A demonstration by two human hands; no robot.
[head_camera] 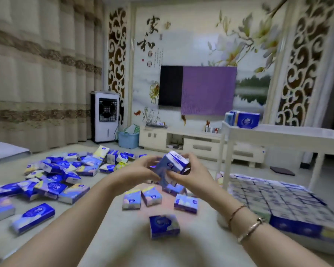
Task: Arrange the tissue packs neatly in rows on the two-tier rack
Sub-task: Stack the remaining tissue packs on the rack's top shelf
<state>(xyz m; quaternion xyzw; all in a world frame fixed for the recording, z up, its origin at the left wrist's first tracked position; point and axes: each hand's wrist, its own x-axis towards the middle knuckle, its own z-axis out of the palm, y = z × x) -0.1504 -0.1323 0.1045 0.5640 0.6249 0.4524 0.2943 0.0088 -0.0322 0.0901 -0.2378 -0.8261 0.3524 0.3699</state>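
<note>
We hold one blue tissue pack [171, 166] up in front of us with both hands: the left hand [141, 171] curls its fingers round the pack's left side, and the right hand [189, 171] grips its right side, thumb on the lower face. The pack is tilted, one corner up, and blurred. Two bracelets [245, 224] sit on our right wrist. On the floor just below the hands lie a few loose packs [148, 197], with one more [164, 226] nearer us. A large scattered heap [62, 174] of packs spreads over the floor at left. At right stands the white rack [278, 138]; its lower tier [278, 201] is filled with packs set in tight rows, and on its top tier a small group of packs [243, 118] stands at the far corner. Behind, we see a low TV cabinet [181, 139], a screen half covered by a purple cloth [208, 91], a white air cooler [105, 116] and a blue basket [128, 139].
</note>
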